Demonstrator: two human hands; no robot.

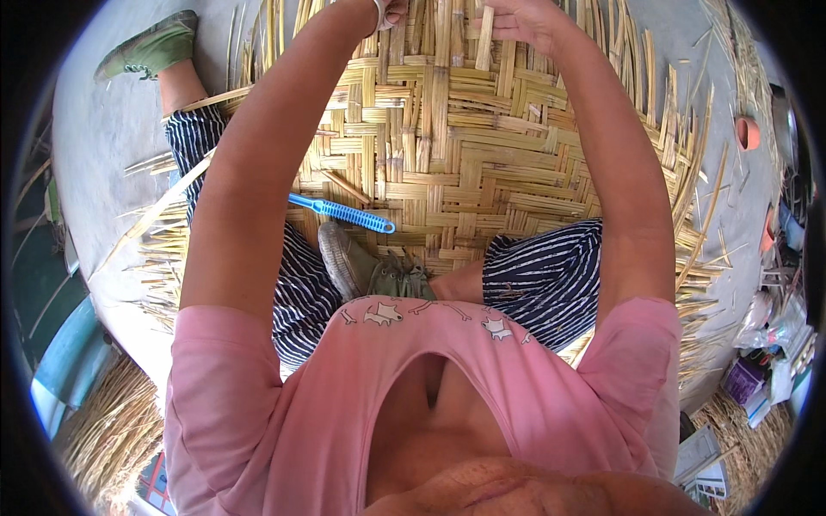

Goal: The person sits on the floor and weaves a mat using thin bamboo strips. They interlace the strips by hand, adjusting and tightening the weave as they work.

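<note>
A large woven mat of split bamboo strips (pixel 413 129) lies under me, its loose strip ends sticking out around it. At the far edge of the picture my left hand (pixel 395 14) is mostly cut off. Its visible fingers are curled down at the weave, and whatever they hold is hidden. To its right, my right hand (pixel 529 24) has a short, pale bamboo strip (pixel 485 39) between thumb and fingers. This strip stands out over the mat. A blue long-handled tool with a ridged grip (pixel 348 213) rests on the weave near my shoe, its other end hidden behind my left arm.
My green shoes (pixel 155 45) and striped trousers (pixel 546 271) are on the mat and grey floor (pixel 95 129). A loose bamboo piece (pixel 346 186) lies beside the blue tool. Terracotta pots (pixel 747 133) and plastic bags stand right; straw bundles (pixel 116 430) lie at lower left.
</note>
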